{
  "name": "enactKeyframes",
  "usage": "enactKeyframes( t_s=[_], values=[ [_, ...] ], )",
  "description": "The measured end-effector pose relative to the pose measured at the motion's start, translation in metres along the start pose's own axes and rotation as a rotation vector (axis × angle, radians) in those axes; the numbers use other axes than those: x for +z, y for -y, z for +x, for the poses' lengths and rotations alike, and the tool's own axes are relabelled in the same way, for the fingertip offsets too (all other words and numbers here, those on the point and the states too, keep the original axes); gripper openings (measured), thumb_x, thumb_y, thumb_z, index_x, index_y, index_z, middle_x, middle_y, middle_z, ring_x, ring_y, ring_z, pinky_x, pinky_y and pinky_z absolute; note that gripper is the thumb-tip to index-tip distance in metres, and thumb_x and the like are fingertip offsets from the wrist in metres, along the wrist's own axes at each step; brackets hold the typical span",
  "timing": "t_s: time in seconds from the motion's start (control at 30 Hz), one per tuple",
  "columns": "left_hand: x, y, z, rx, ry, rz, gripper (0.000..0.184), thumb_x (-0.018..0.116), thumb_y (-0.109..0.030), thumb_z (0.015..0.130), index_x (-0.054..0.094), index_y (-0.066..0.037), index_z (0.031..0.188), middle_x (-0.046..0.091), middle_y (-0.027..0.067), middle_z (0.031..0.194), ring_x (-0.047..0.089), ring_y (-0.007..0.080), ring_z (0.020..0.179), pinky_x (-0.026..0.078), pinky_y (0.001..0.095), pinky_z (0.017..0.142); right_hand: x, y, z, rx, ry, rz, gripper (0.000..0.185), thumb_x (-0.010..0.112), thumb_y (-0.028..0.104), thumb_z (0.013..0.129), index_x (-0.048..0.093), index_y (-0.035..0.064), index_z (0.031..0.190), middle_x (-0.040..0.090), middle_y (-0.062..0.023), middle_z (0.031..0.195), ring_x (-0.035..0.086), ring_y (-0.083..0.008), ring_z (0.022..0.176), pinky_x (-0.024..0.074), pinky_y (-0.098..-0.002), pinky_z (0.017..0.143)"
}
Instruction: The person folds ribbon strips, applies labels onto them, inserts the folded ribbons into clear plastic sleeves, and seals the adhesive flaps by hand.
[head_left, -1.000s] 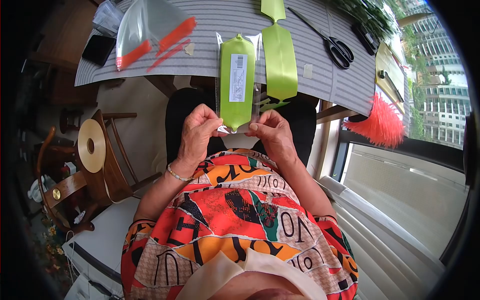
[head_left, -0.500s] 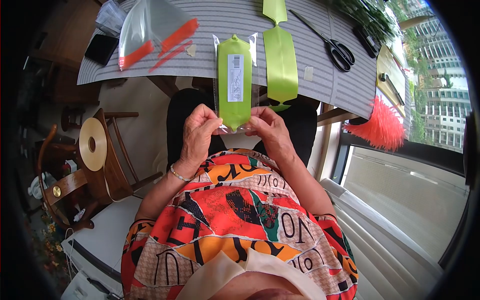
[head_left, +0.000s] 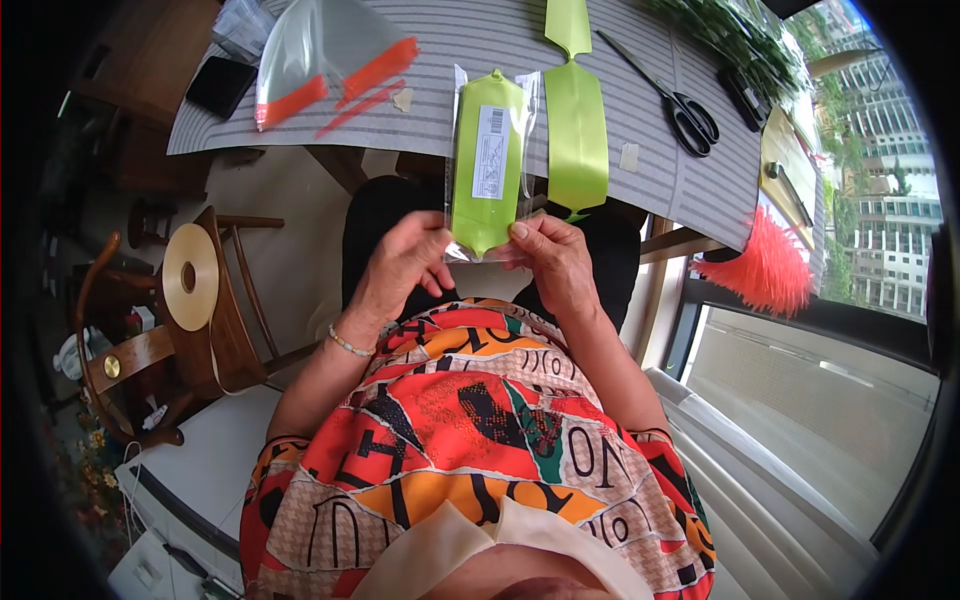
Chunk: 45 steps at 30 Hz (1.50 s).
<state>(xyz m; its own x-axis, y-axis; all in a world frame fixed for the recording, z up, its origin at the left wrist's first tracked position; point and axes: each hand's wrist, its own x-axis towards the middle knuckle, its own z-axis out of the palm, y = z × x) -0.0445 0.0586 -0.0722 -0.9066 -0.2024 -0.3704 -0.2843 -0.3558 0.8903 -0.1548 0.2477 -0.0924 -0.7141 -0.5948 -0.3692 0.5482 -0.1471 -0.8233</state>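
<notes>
A clear plastic bag (head_left: 533, 100) with a folded lime-green ribbon (head_left: 511, 180) inside hangs over the table's front edge, above my lap. On the ribbon's upper face sits a white label (head_left: 490, 152) with a barcode and small print. My right hand (head_left: 560, 258) pinches the bag's lower right corner, thumb on top. At the lower left corner, my left hand (head_left: 408, 262) holds the bag's edge with its upper fingertips, while the other fingers curl loosely below. A longer lime-green satin ribbon (head_left: 577, 130) lies just right of the bag, its end drooping over the edge.
Empty clear bags with orange-red strips (head_left: 330, 60) and a black phone-like object (head_left: 221, 87) lie on the striped tablecloth (head_left: 440, 40). Black scissors (head_left: 690, 122) are at right, near a red fringed bundle (head_left: 765, 265). A ribbon roll (head_left: 190, 278) rests on the wooden chair (head_left: 232, 300).
The bag has tilted slightly, its top leaning right. My right thumb has moved onto its front, and my left hand's lower fingers have loosened. The view has shifted a little.
</notes>
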Motion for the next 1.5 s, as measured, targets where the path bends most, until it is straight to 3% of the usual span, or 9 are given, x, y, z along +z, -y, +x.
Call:
enactKeyframes(
  t_s=[0.13,0.33,0.5,0.6,0.73,0.87,1.2,1.33,1.5],
  values=[
    [-0.005,0.007,0.002,-0.052,0.045,0.237,0.025,0.065,-0.025,0.094,0.065,-0.003,0.084,0.060,-0.0015,0.064,0.055,0.0038,0.049,0.041,0.0157,0.043,0.000,-0.001,0.002,-0.035,0.000,-0.009,0.020,0.070,0.019,0.090,0.067,0.0000,0.088,0.070,-0.0106,0.077,0.064,-0.0146,0.067,0.0521,-0.0276,0.063],
    [0.001,-0.010,0.001,-0.050,0.047,0.489,0.024,0.064,-0.026,0.095,0.065,-0.004,0.085,0.062,-0.0005,0.066,0.056,0.0044,0.051,0.042,0.0168,0.044,0.003,0.004,0.002,-0.048,-0.026,-0.057,0.017,0.070,0.016,0.090,0.068,-0.0008,0.088,0.069,-0.0095,0.076,0.062,-0.0130,0.064,0.0519,-0.0262,0.060],
    [-0.004,-0.002,0.007,-0.018,0.109,0.222,0.027,0.064,-0.028,0.095,0.067,-0.002,0.091,0.065,0.0032,0.071,0.059,0.0077,0.056,0.046,0.0189,0.049,0.002,0.007,0.001,-0.086,-0.034,-0.128,0.015,0.070,0.013,0.090,0.068,-0.0009,0.087,0.068,-0.0078,0.074,0.063,-0.0122,0.065,0.0524,-0.0253,0.059],
    [-0.001,0.001,0.016,-0.028,0.123,0.151,0.029,0.064,-0.030,0.095,0.068,-0.001,0.095,0.068,0.0062,0.075,0.061,0.0090,0.057,0.047,0.0187,0.049,-0.003,0.001,0.003,-0.112,0.025,-0.182,0.025,0.070,0.020,0.090,0.065,-0.0027,0.099,0.068,-0.0088,0.081,0.063,-0.0133,0.068,0.0534,-0.0265,0.062],
    [0.006,0.006,0.023,0.048,0.069,0.243,0.031,0.064,-0.029,0.095,0.069,0.001,0.096,0.069,0.0088,0.076,0.062,0.0099,0.057,0.047,0.0197,0.048,-0.002,0.008,-0.008,0.041,0.099,-0.077,0.064,0.073,0.044,0.083,0.050,-0.0040,0.119,0.067,-0.0137,0.096,0.066,-0.0196,0.075,0.0554,-0.0304,0.066],
    [0.010,0.008,0.020,0.110,0.045,0.243,0.031,0.063,-0.029,0.095,0.068,0.001,0.094,0.069,0.0075,0.074,0.061,0.0085,0.055,0.046,0.0200,0.047,0.001,0.002,-0.013,0.115,0.062,-0.083,0.016,0.063,0.014,0.093,0.065,-0.0027,0.094,0.070,-0.0130,0.082,0.067,-0.0190,0.068,0.0555,-0.0308,0.064],
    [0.001,0.001,0.011,0.089,0.037,0.260,0.027,0.062,-0.025,0.096,0.066,0.002,0.093,0.069,0.0093,0.076,0.060,0.0106,0.054,0.046,0.0211,0.047,0.011,0.025,-0.023,0.010,0.137,-0.217,0.029,0.064,0.028,0.095,0.063,-0.0003,0.099,0.068,-0.0067,0.088,0.065,-0.0146,0.072,0.0542,-0.0275,0.068],
    [0.011,-0.006,-0.001,0.095,0.141,0.146,0.021,0.064,-0.018,0.094,0.064,0.002,0.101,0.069,0.0083,0.080,0.062,0.0102,0.060,0.049,0.0203,0.052,0.009,0.020,-0.019,-0.193,0.109,-0.377,0.012,0.058,0.011,0.098,0.062,-0.0001,0.099,0.066,-0.0044,0.083,0.063,-0.0092,0.073,0.0525,-0.0237,0.064],
    [0.038,-0.031,0.010,0.210,0.194,0.189,0.025,0.068,-0.010,0.090,0.060,0.000,0.111,0.069,0.0065,0.087,0.063,0.0092,0.065,0.052,0.0210,0.056,0.012,0.063,-0.031,-0.319,0.082,-0.400,0.015,0.058,0.014,0.098,0.062,-0.0008,0.100,0.068,-0.0036,0.082,0.063,-0.0087,0.074,0.0531,-0.0246,0.066]
  ],
)
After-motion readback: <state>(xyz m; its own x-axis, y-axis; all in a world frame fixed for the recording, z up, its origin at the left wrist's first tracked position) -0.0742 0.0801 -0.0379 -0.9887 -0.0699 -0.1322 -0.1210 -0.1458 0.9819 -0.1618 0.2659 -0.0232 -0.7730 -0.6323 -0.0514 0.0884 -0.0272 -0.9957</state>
